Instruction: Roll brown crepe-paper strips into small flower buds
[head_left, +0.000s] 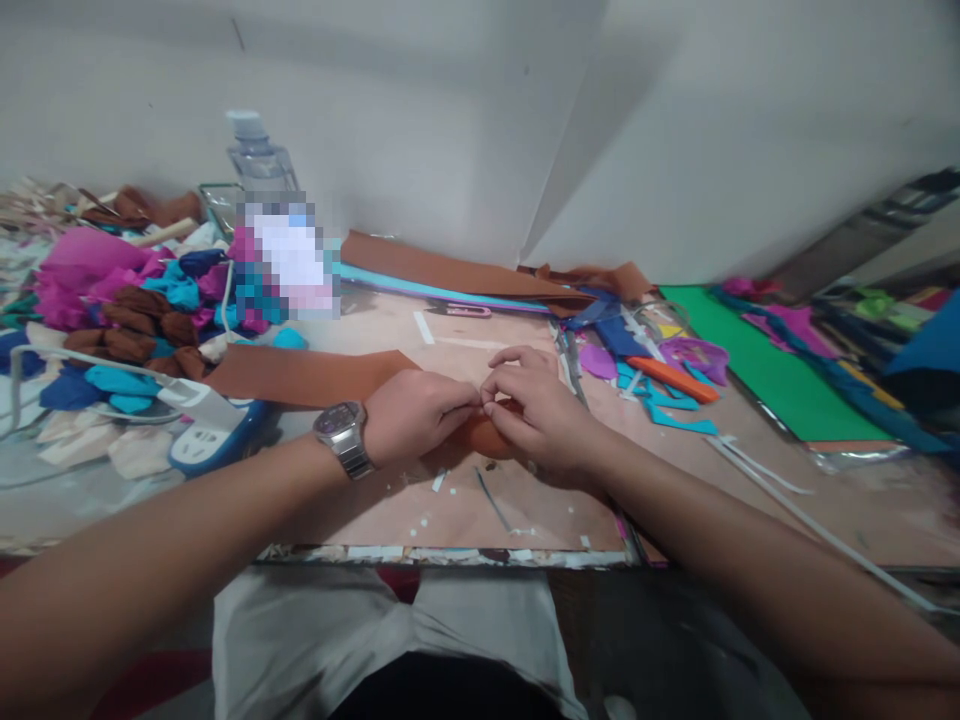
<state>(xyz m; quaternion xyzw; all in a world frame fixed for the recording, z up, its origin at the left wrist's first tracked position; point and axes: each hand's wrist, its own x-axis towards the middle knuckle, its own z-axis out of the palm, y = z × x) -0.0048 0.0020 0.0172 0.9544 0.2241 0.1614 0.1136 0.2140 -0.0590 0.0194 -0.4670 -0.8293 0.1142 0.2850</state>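
Note:
A flat brown strip [300,376], paper or thin cloth, stretches leftward over the table from my hands. My left hand [412,415], with a metal watch [343,437] on its wrist, is closed, pinching the strip's end region. Against it, my right hand [534,412] is closed too, thumb and fingers pinched at the same spot. Beneath the fingers a rounded brown part [480,436] shows, seemingly of the same material. The exact fold between the fingertips is hidden.
To the left lie a heap of coloured crumpled pieces [142,310] and a blue-white power strip [214,435]. Behind stand a bottle [259,160] and folded brown sheets [457,270]. An orange cutter [671,378], blue scraps and a green sheet [780,370] lie right.

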